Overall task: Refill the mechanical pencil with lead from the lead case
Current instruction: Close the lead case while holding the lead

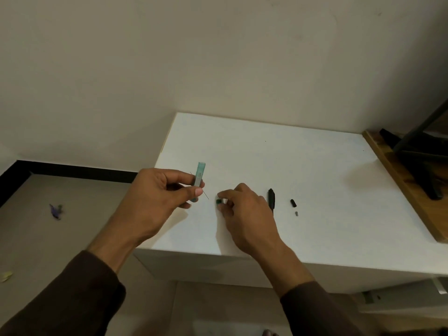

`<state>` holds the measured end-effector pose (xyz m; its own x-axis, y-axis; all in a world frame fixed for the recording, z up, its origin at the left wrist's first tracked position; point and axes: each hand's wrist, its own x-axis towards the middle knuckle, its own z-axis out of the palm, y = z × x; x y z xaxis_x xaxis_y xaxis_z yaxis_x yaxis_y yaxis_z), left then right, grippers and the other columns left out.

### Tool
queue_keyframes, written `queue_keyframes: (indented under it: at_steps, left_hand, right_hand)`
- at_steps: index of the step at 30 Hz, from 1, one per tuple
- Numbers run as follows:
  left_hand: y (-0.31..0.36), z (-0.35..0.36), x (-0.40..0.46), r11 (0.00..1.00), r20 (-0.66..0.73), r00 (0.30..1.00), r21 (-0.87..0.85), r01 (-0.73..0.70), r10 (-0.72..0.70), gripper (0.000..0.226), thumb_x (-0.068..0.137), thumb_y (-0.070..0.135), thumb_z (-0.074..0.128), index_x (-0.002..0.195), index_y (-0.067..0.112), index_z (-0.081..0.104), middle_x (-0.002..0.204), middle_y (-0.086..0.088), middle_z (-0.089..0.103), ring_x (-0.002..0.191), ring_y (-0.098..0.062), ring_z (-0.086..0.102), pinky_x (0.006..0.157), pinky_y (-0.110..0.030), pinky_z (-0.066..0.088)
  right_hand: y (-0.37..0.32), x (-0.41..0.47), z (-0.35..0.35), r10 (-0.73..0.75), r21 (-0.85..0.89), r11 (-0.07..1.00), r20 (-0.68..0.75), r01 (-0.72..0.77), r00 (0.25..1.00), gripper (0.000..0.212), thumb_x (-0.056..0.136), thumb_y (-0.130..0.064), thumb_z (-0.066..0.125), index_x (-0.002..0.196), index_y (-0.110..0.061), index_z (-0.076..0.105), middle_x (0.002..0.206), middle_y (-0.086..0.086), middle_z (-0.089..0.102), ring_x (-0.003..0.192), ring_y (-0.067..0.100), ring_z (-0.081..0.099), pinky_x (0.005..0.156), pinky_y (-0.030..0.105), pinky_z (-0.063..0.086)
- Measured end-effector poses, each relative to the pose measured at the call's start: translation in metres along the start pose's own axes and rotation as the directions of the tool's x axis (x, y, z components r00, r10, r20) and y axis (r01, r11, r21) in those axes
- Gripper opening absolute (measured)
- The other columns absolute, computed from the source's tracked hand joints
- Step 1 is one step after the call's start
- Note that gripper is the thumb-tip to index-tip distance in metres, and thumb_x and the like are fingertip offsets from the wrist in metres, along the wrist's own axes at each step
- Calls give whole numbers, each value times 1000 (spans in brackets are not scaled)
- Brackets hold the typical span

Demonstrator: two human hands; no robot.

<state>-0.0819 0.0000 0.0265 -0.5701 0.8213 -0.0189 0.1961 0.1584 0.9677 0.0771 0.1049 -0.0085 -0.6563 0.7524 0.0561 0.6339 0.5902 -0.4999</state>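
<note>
My left hand [161, 190] holds a teal lead case [199, 177] upright above the white table [291, 166], together with a thin lead [206, 195] that sticks out past the thumb. My right hand [242, 207] pinches a small green cap [219, 202] right at the table surface. The black mechanical pencil [271, 199] lies on the table just right of my right hand. Its black end cap [293, 202] and a tiny grey eraser piece [296, 213] lie further right.
A wooden board [400, 185] with a black stand [421, 166] borders the table's right side. The wall runs close behind the table. The floor at left holds a small purple scrap [56, 210].
</note>
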Motion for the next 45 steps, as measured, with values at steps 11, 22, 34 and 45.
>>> queue_keyframes:
  at_steps: [11, 22, 34, 45]
  left_hand:
    - [3, 11, -2, 999, 92, 996, 39, 3, -7, 13, 84, 13, 81, 94, 20, 85, 84, 4, 83, 76, -14, 78, 66, -25, 64]
    - [14, 32, -4, 998, 209, 977, 35, -52, 43, 16, 87, 10, 78, 93, 23, 85, 88, 6, 83, 75, -13, 77, 63, -24, 62]
    - [15, 34, -4, 999, 187, 982, 18, -37, 33, 16, 86, 9, 79, 98, 18, 85, 87, 5, 82, 76, -17, 76, 62, -28, 64]
    - [16, 36, -4, 1000, 211, 977, -18, -18, 21, 17, 87, 6, 77, 97, 16, 85, 83, 2, 82, 75, -17, 78, 62, -31, 65]
  right_hand:
    - [-6, 2, -42, 167, 662, 749, -151, -26, 974, 5, 90, -22, 80, 95, -23, 79, 87, -9, 79, 79, 4, 73, 68, 12, 53]
    - [0, -7, -76, 57, 745, 661, -166, 88, 984, 11, 90, -14, 79, 99, -18, 83, 92, -8, 82, 87, 7, 75, 77, 21, 57]
    - [5, -8, -82, 27, 718, 689, -154, 94, 988, 8, 89, -13, 79, 93, -20, 83, 86, -8, 81, 75, 9, 73, 63, 18, 57]
    - [4, -11, -79, -47, 577, 807, -150, 126, 988, 14, 92, -17, 76, 97, -28, 83, 92, -20, 79, 88, 2, 72, 70, 21, 58]
